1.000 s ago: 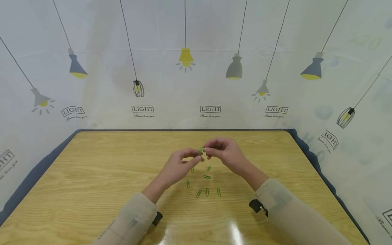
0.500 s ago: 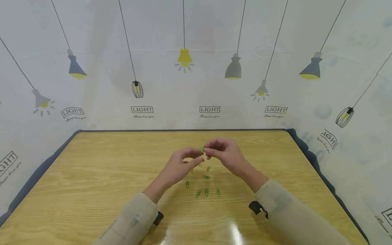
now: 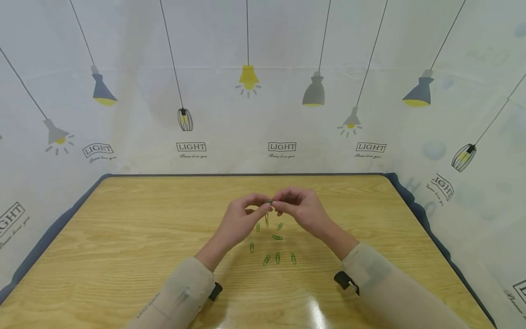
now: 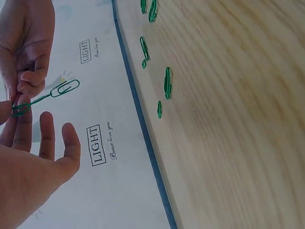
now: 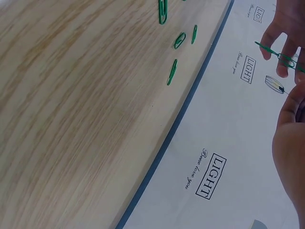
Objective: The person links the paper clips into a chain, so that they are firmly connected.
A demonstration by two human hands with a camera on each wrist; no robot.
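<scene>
While a linked chain of green wire paperclips (image 4: 42,98) hangs above the yellowish wooden counter (image 3: 144,228), the left hand (image 3: 241,221) and right hand (image 3: 305,209) pinch its upper end between their fingers; seven loose green paperclips (image 3: 277,237) lie on the counter.

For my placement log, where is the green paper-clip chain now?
In the head view, the chain hangs near picture centre from between the left hand and right hand, with loose clips lower down on the wooden table.
</scene>
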